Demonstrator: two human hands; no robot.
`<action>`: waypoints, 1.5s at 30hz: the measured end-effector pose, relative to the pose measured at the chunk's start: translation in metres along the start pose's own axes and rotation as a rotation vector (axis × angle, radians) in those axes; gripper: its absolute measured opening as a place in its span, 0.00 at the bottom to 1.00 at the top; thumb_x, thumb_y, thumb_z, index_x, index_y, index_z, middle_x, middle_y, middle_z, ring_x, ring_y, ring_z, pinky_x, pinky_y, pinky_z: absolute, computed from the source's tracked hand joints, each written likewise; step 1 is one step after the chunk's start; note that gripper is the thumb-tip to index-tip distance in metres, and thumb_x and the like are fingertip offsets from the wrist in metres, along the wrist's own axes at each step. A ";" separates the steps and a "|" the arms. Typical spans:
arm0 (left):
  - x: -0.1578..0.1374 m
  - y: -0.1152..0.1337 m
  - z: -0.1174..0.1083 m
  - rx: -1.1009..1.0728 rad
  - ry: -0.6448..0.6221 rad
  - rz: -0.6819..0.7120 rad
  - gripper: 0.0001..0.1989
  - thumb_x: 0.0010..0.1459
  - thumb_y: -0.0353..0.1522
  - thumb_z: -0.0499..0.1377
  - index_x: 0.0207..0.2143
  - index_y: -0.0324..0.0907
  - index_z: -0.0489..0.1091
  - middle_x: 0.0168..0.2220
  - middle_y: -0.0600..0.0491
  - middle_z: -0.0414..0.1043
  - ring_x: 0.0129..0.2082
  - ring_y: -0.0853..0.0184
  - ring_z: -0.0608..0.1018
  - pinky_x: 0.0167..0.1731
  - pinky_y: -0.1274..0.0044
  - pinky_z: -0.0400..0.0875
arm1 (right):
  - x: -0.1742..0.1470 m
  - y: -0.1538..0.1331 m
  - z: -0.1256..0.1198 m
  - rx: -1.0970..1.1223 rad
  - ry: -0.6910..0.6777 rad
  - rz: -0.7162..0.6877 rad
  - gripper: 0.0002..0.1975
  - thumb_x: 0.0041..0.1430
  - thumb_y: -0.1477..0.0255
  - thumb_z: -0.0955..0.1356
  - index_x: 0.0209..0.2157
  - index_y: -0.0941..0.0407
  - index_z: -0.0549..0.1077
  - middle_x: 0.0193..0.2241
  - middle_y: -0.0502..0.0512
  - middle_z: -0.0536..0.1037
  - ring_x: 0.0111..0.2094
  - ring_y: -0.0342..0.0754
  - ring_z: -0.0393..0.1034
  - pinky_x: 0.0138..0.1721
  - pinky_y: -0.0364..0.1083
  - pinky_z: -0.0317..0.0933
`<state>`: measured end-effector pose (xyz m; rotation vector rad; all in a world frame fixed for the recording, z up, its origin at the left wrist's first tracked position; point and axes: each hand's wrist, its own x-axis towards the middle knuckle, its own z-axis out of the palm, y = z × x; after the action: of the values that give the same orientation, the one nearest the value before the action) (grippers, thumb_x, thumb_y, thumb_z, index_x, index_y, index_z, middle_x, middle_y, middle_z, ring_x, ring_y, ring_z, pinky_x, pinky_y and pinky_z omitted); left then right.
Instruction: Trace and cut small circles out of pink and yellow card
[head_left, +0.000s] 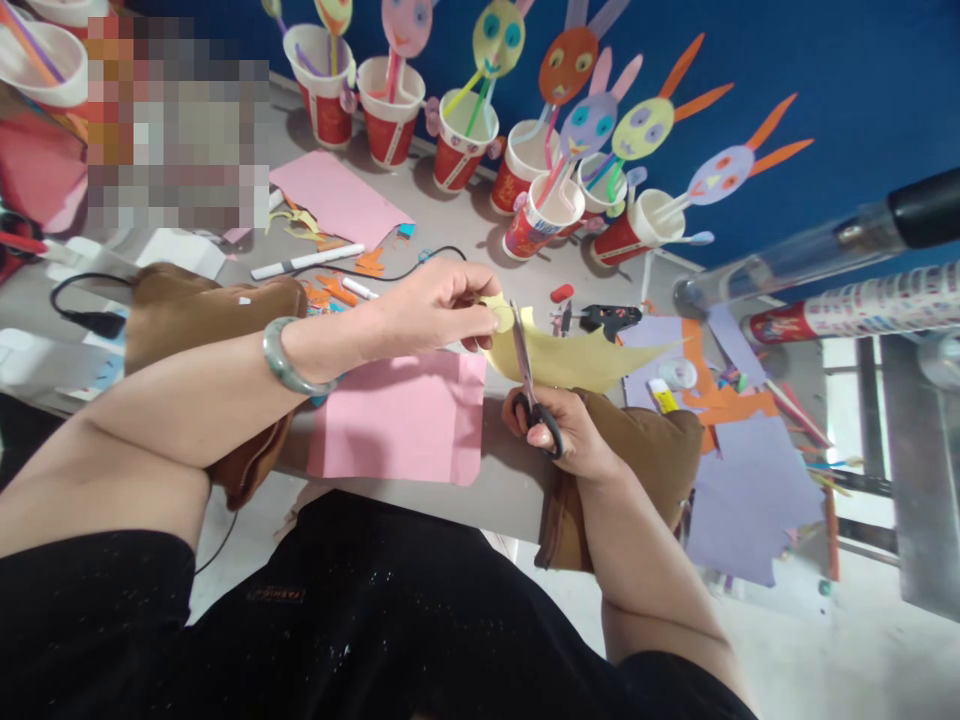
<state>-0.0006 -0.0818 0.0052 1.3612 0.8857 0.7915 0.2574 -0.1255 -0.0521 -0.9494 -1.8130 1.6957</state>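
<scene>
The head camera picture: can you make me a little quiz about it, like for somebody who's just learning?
1. Pick one. What is the right hand holding?
A) a glue stick
B) scissors
C) a marker

2. True or false? The bracelet is on the left arm.

3. Fill the gap. The left hand is holding ____ paper.

Key: 1. B; 2. True; 3. yellow.
</scene>
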 end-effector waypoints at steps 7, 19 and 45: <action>0.000 0.000 0.000 -0.054 0.009 -0.001 0.06 0.59 0.25 0.63 0.29 0.40 0.70 0.26 0.55 0.75 0.28 0.73 0.78 0.34 0.79 0.78 | 0.000 0.000 0.000 0.011 0.010 -0.012 0.32 0.54 0.40 0.74 0.23 0.55 0.67 0.23 0.49 0.70 0.24 0.42 0.58 0.27 0.45 0.50; 0.002 -0.015 0.004 -0.311 0.048 -0.046 0.26 0.50 0.31 0.75 0.44 0.44 0.62 0.29 0.61 0.75 0.28 0.72 0.81 0.35 0.76 0.79 | 0.002 0.000 0.004 0.027 0.031 -0.049 0.32 0.55 0.41 0.73 0.24 0.55 0.66 0.22 0.49 0.69 0.23 0.42 0.57 0.26 0.45 0.50; 0.002 -0.018 0.015 -0.411 0.140 -0.055 0.18 0.51 0.40 0.77 0.28 0.38 0.74 0.28 0.57 0.76 0.30 0.75 0.80 0.37 0.81 0.79 | 0.005 0.008 0.011 0.012 0.070 -0.054 0.31 0.54 0.41 0.74 0.23 0.54 0.66 0.23 0.50 0.71 0.24 0.44 0.61 0.28 0.46 0.52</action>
<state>0.0132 -0.0889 -0.0130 0.9264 0.8104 0.9746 0.2475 -0.1293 -0.0616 -0.9346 -1.7650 1.6193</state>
